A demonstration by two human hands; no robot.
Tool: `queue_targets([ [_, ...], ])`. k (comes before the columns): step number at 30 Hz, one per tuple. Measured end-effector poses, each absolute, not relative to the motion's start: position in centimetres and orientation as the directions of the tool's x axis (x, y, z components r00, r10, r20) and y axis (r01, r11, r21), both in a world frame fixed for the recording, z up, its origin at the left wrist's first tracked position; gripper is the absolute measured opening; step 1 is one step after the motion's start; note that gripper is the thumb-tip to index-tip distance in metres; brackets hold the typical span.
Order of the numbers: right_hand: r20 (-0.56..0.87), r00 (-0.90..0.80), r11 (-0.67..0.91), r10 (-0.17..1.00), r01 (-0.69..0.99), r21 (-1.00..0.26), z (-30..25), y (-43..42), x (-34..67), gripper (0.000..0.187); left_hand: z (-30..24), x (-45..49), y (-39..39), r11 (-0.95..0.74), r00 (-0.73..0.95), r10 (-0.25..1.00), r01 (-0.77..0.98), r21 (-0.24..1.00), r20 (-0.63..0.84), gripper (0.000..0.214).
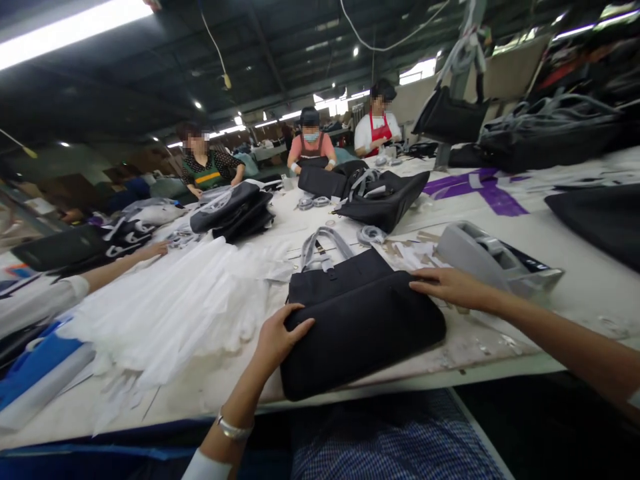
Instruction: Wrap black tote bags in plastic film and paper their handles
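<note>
Here, the left hand and right hand grip a black handbag, grey-sheathed handles attached; whether it is finished is unclear.

A handbag lies on the bench between sheets, left, and what seems a tape dispenser, right; more bags sit behind.
</note>
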State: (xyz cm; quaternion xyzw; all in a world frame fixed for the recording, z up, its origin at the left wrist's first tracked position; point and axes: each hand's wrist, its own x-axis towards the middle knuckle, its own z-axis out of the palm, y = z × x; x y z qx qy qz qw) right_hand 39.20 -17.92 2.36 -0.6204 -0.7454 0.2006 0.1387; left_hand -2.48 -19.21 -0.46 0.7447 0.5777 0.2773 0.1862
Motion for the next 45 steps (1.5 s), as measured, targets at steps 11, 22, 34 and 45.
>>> queue_targets([
  [11,-0.075,-0.503,0.292,0.861,0.609,-0.737,3.2,-16.6,40.7,0.055,-0.5,-3.0,-19.3,-0.319,0.23,0.947,0.739,0.594,0.223,0.04],
  [22,-0.249,-0.527,0.055,0.813,0.496,-0.867,3.3,-13.9,37.9,0.045,0.1,-3.1,-18.8,-0.318,0.258,0.948,0.756,0.572,0.186,0.036],
  [34,0.051,-0.006,0.035,0.999,0.815,-0.579,1.6,-22.0,36.7,0.065,-1.6,-2.7,-19.1,-0.254,0.124,0.961,0.752,0.608,0.248,0.035],
  [45,0.221,-0.102,0.19,0.97,0.883,-0.429,1.8,-19.2,35.7,0.056,1.3,-2.3,-18.8,-0.322,0.303,0.946,0.858,0.401,0.111,0.036],
])
